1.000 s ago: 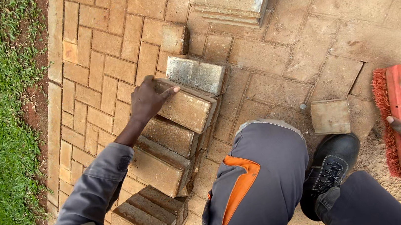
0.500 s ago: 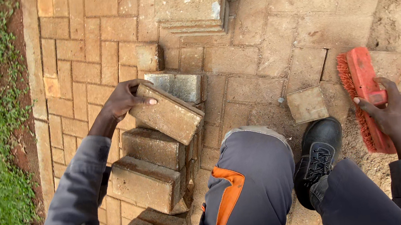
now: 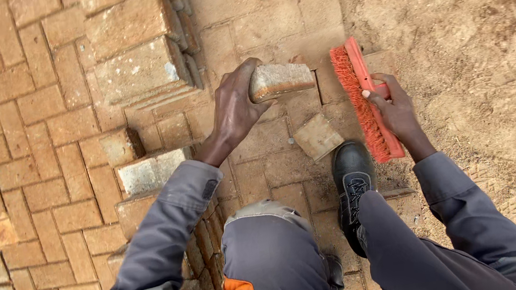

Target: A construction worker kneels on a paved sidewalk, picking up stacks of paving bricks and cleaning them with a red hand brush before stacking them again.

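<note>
Head view put it all below me: the left hand [image 3: 236,106] was clenched around a rough, sandy-tan rectangular paving brick [image 3: 280,78], fingers wrapped over its near end, and the brick hung in the air above the laid pavers, just left of the brush bristles. The right hand [image 3: 395,108] was gripping the red plastic scrub brush with orange bristles [image 3: 362,99] by its back, bristle edge turned towards the brick.

I judged the step in hand to be carrying that brick across to the edge where paving met bare sandy ground [image 3: 471,46]. A smaller, tan square paver offcut [image 3: 317,136] lay loose on the paved surface [image 3: 32,124] just in front of the black work boot [image 3: 352,173], close under the held brick.

To do it well, I reckoned the brick wanted holding level, fingers kept off its underside, and lowering flat rather than corner-first, so no grit got trapped beneath. The brush sat near enough to sweep the seat first. I'd have watched that offcut: it lay near where the brick might land. The stack of spare tan bricks [image 3: 135,68] sat up left, well out of the way.
</note>
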